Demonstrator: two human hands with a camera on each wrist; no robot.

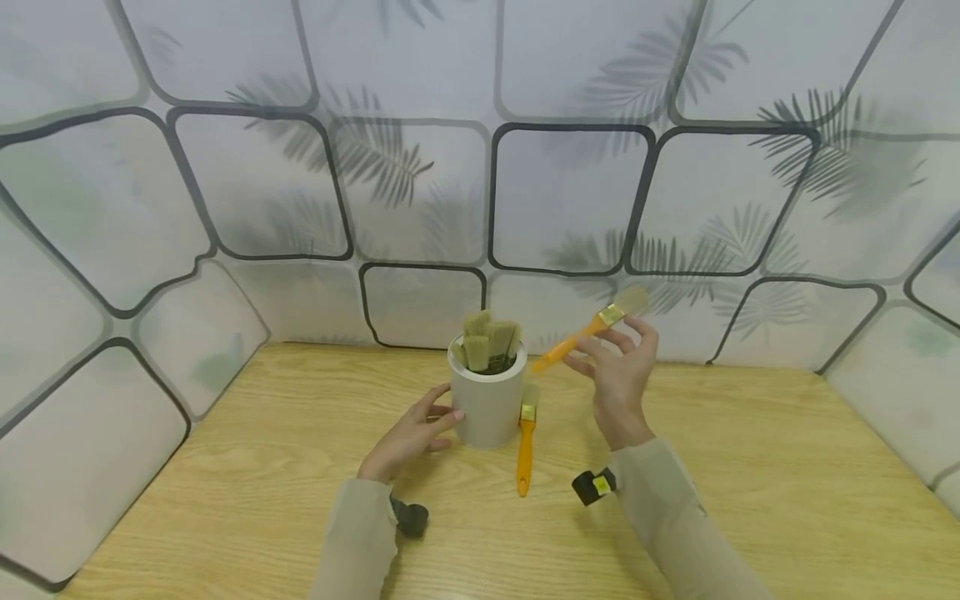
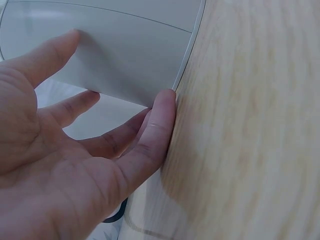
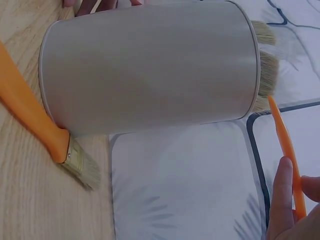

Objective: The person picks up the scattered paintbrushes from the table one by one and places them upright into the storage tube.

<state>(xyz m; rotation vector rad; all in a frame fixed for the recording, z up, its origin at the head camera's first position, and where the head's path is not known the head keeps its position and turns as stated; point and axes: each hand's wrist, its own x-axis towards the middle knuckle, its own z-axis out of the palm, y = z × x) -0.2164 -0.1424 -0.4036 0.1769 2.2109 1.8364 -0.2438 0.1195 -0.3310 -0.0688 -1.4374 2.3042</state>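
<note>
A grey-white cylindrical canister (image 1: pixel 487 412) stands upright on the table, several paintbrushes (image 1: pixel 477 352) in it with bristles up. My left hand (image 1: pixel 411 435) touches its left side with loosely extended, spread fingers; in the left wrist view the thumb meets the wall and the lowest fingertip (image 2: pixel 164 102) is at the base edge. Right of the canister, my right hand (image 1: pixel 624 375) pinches an orange-handled paintbrush (image 1: pixel 567 345) in the air. This brush slants, bristles up to the right, handle end beside the rim. Another orange-handled paintbrush (image 1: pixel 526 457) lies against the canister's right front, bristles pointing away.
The wood-grain table (image 1: pixel 247 467) reaches back to a pale wall covering (image 1: pixel 420 192) with dark outlines and leaf prints, which also rises at both sides. A small dark wrist camera (image 1: pixel 592 487) sits by the right sleeve, another (image 1: pixel 409 518) by the left.
</note>
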